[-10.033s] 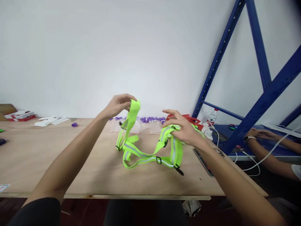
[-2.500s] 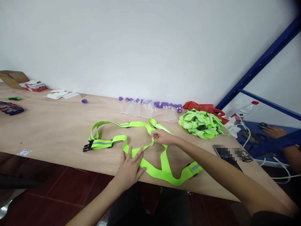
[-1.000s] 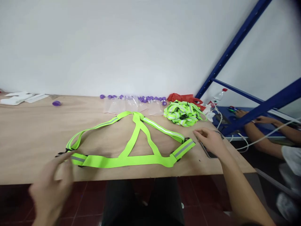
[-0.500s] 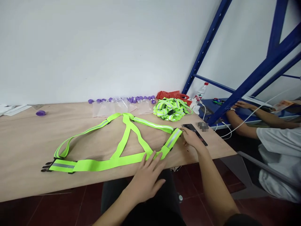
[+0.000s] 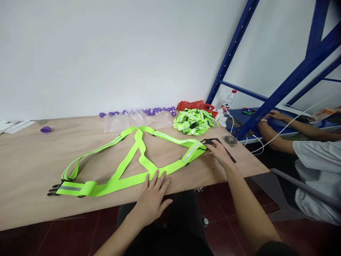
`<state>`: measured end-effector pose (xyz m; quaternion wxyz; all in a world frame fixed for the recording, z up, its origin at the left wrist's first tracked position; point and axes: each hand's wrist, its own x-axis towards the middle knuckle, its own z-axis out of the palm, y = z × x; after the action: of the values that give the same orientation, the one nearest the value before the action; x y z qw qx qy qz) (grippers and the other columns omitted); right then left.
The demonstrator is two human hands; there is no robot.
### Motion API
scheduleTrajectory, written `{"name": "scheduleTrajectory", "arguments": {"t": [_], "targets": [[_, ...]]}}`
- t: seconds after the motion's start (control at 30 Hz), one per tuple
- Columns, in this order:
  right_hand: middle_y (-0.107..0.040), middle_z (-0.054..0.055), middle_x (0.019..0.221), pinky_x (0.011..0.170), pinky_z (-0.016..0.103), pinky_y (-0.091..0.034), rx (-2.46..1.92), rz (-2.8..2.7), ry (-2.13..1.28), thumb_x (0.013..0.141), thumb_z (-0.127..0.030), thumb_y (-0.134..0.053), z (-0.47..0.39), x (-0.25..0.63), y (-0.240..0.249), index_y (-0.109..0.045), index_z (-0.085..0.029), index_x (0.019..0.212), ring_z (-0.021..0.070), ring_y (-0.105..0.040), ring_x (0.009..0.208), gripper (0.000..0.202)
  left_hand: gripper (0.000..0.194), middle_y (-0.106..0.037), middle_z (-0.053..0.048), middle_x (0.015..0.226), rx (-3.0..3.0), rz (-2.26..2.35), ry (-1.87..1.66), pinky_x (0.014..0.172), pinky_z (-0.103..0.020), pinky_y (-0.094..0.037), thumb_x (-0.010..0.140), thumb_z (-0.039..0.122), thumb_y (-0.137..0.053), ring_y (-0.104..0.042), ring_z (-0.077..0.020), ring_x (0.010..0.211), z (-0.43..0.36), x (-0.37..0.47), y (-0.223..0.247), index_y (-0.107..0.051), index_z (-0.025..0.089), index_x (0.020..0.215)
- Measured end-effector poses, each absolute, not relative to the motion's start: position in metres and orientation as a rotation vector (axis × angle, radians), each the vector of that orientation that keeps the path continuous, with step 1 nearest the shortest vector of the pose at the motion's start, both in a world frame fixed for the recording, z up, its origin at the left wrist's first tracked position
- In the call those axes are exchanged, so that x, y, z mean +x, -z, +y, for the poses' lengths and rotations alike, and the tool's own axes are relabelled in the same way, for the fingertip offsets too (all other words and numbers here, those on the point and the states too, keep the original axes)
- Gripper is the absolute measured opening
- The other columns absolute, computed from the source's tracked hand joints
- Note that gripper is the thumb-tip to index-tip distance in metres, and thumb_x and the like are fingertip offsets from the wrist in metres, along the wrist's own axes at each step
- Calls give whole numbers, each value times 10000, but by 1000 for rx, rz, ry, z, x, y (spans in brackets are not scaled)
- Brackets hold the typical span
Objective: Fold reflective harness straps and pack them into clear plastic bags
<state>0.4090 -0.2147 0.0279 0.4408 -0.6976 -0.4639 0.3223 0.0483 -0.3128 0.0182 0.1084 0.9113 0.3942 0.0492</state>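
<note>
A neon yellow-green reflective vest harness (image 5: pixel 128 181) of elastic straps with silver stripes lies spread on the wooden table (image 5: pixel 32 160). My left hand (image 5: pixel 153 199) is open, its spread fingertips resting on the lower belt near where a slanted strap joins it. At the harness's right end, my right hand (image 5: pixel 220 153) pinches the black buckle (image 5: pixel 207 141). The other black buckle half (image 5: pixel 54 189), with prongs pointing left, lies at the left end. Beneath my right hand a black phone (image 5: pixel 230 156) is partly hidden.
A heap of similar reflective straps (image 5: pixel 195 122) sits behind, beside a red plastic bag (image 5: pixel 195 105). Clear bags (image 5: pixel 117 122) and several purple pieces (image 5: pixel 151 112) line the wall. A purple ring (image 5: pixel 45 129) lies left. At right are a blue rack (image 5: pixel 282 81), a bottle (image 5: pixel 228 101) and another person's arms (image 5: pixel 274 138).
My right hand has moved up and slightly right, drawing the belt end and its buckle along. My left hand has slid left along the belt, and the middle straps have shifted left.
</note>
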Motion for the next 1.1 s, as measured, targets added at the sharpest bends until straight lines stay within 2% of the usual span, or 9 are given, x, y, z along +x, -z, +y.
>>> {"name": "scheduleTrajectory", "arguments": {"t": [0.17, 0.3, 0.37, 0.47, 0.6, 0.77, 0.9, 1.0, 1.1], "targets": [[-612, -6, 756, 622, 297, -541, -1589, -1085, -719, 718, -428, -662, -224, 400, -32, -548, -216, 852, 173, -611, 695, 275, 538, -428, -143, 1561, 2658, 1170, -306, 1191, -630, -228, 1014, 398, -423, -342, -337, 1471, -303, 87, -33, -366, 215, 1516], [-489, -59, 614, 565, 245, -485, -1506, -1071, -638, 693, -422, -730, -228, 395, -37, -433, -244, 708, 128, -514, 587, 347, 686, -181, -152, 1668, 2716, 970, -378, 1216, -563, -209, 995, 444, -441, -188, -325, 1532, -288, 139, -31, -217, 165, 1580], [-501, -60, 603, 539, 243, -487, -1466, -1038, -627, 687, -450, -743, -229, 395, -38, -388, -253, 699, 130, -525, 571, 406, 743, -139, -155, 1674, 2719, 962, -337, 1208, -560, -216, 997, 498, -417, -142, -331, 1541, -283, 155, -21, -157, 142, 1596], [-631, -23, 694, 555, 278, -543, -1417, -960, -621, 688, -514, -738, -229, 397, -35, -368, -263, 753, 173, -633, 644, 452, 761, -193, -164, 1661, 2733, 955, -283, 1214, -536, -200, 1016, 565, -309, -151, -311, 1541, -279, 160, -5, -128, 113, 1600], [-740, 41, 908, 711, 355, -607, -1377, -847, -576, 706, -548, -714, -226, 402, -24, -440, -257, 904, 232, -729, 867, 447, 769, -227, -154, 1654, 2748, 955, -243, 1227, -493, -188, 1023, 592, -216, -198, -282, 1533, -279, 154, 3, -145, 84, 1595], [-745, 132, 1089, 827, 414, -598, -1403, -838, -502, 771, -560, -623, -223, 405, -20, -601, -184, 1066, 279, -721, 1016, 479, 755, -253, -148, 1647, 2741, 963, -236, 1231, -499, -177, 1025, 594, -186, -210, -286, 1529, -280, 155, 0, -223, 84, 1580], [-729, 136, 1178, 988, 428, -524, -1446, -930, -370, 844, -472, -606, -231, 394, -30, -666, -174, 1148, 288, -670, 1137, 430, 757, -273, -153, 1640, 2717, 977, -239, 1225, -506, -202, 1019, 601, -226, -225, -297, 1523, -279, 156, -2, -256, 84, 1571], [-712, 104, 1247, 1035, 388, -467, -1508, -1347, -39, 906, -317, -597, -245, 373, -37, -712, -228, 1178, 264, -653, 1154, 308, 737, -293, -169, 1630, 2703, 974, -259, 1222, -510, -209, 1016, 576, -302, -232, -306, 1519, -278, 159, -5, -286, 75, 1556], [-708, 93, 1262, 961, 356, -466, -1392, -1952, 510, 937, -184, -559, -259, 343, -39, -723, -258, 1199, 235, -670, 1059, 318, 715, -342, -192, 1603, 2681, 980, -312, 1229, -522, -189, 1007, 529, -394, -258, -312, 1509, -284, 159, -12, -310, 59, 1540]]}}
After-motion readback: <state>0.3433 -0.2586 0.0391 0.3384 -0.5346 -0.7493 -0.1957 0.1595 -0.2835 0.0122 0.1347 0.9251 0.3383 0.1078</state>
